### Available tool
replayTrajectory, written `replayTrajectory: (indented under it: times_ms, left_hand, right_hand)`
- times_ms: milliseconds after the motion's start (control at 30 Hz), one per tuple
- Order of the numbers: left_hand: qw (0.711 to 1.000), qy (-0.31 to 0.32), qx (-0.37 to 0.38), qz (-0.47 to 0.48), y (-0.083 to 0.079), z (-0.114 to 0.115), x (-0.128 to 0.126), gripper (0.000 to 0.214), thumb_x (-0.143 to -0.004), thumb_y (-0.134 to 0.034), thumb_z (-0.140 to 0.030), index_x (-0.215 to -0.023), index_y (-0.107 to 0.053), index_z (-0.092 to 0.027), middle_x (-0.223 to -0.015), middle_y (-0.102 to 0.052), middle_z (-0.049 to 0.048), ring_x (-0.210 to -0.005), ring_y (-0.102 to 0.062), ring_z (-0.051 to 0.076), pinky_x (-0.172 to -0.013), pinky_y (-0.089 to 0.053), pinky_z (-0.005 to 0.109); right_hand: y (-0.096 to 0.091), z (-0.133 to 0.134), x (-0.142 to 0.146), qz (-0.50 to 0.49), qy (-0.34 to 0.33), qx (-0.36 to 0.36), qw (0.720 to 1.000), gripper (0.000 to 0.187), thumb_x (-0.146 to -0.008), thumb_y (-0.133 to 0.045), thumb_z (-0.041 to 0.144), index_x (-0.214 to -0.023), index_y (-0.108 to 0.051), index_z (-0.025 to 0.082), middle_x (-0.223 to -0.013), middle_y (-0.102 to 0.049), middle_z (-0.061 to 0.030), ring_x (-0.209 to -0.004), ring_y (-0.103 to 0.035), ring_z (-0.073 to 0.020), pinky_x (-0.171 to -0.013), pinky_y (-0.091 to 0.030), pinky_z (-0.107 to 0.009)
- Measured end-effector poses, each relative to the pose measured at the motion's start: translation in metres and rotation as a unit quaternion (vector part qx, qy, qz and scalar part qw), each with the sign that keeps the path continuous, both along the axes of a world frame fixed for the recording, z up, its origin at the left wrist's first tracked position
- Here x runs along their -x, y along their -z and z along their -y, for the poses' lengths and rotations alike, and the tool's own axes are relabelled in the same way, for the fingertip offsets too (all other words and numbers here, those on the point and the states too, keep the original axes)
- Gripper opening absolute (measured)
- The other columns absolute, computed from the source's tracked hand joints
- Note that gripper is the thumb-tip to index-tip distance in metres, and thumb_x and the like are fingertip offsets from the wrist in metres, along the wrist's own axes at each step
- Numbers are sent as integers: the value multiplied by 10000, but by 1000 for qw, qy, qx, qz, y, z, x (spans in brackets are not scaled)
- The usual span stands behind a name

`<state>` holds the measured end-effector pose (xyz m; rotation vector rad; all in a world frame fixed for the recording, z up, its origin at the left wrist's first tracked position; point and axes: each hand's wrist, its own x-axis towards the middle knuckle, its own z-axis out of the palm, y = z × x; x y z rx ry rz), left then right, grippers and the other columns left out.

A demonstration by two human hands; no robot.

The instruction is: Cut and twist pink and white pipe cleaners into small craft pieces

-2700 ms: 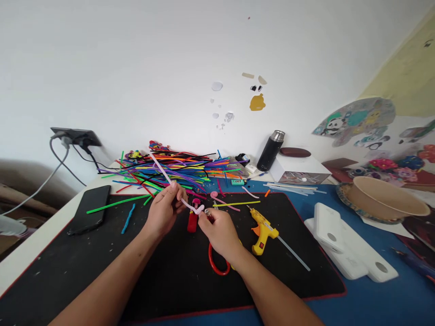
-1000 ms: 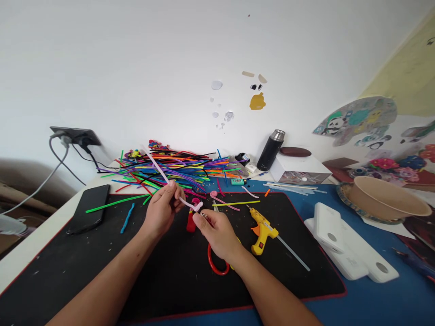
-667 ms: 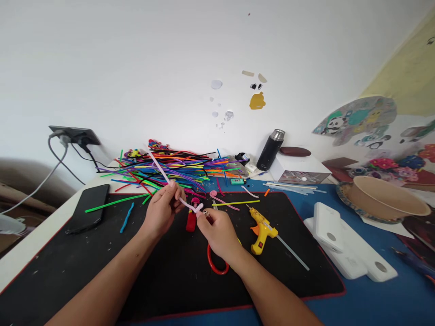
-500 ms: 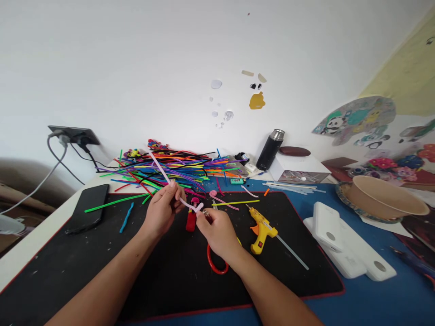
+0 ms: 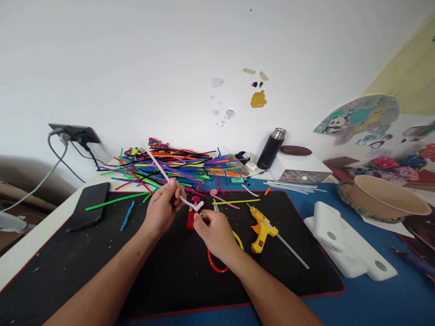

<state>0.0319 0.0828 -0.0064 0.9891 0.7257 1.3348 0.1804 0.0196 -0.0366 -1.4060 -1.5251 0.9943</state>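
Left hand (image 5: 162,204): grip closed, thumb against fingers, on a pale pink pipe cleaner (image 5: 158,165). Its long end rises beyond the grip, tip faint against the pile of pipe cleaners (image 5: 185,167); its bent end reaches toward the right grip. Section inside the fingers hidden.

Right hand (image 5: 217,232): grip closed on a small metal-tipped object (image 5: 203,215), mostly covered, identity unclear. Cannot tell whether it touches the bent end just ahead.

Red figure (image 5: 190,221) between the grips, partly hidden. Scissors (image 5: 216,208) beneath the right grip: blades beyond, red and yellow handle parts nearer, middle concealed. Yellow glue gun (image 5: 262,231) right of that grip. Both forearms cut off by the lower edge.
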Motion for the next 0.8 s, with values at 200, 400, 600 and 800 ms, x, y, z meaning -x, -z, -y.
replayTrajectory:
  times_ms: [200,400,600,800]
  left_hand:
    - [1000,2,-3,2,3,0,0,510,-891,-759,-517,-594,-518,-180,-553,-384,-35,-509,-336,104,-436,-279,206]
    - [1000,5,-4,3,8,-1,0,499,-901,-753,-512,-610,-525,-177,-564,-392,-37,-514,-346,101,-443,-291,200]
    - [1000,6,-2,0,7,0,-1,498,-891,-763,-510,-606,-529,-175,-563,-386,-42,-510,-341,97,-442,-291,200]
    - [1000,11,-7,-4,7,-1,0,508,-904,-744,-520,-603,-516,-180,-554,-380,-39,-504,-334,99,-434,-278,200]
  right_hand:
    - [-1,1,2,-2,-4,7,1000,372,-906,-556,371,-604,-397,222,-558,-366,54,-550,-317,-122,-534,-190,-304]
    - [2,2,3,-6,-6,9,1000,376,-900,-566,362,-599,-387,224,-548,-364,56,-537,-321,-120,-528,-181,-305]
    - [4,2,5,-7,-6,16,1000,375,-896,-576,364,-602,-391,225,-541,-363,58,-528,-317,-120,-518,-187,-301]
    - [2,-2,-1,3,8,11,1000,361,-908,-563,368,-608,-428,221,-552,-383,55,-552,-332,-126,-539,-205,-297]
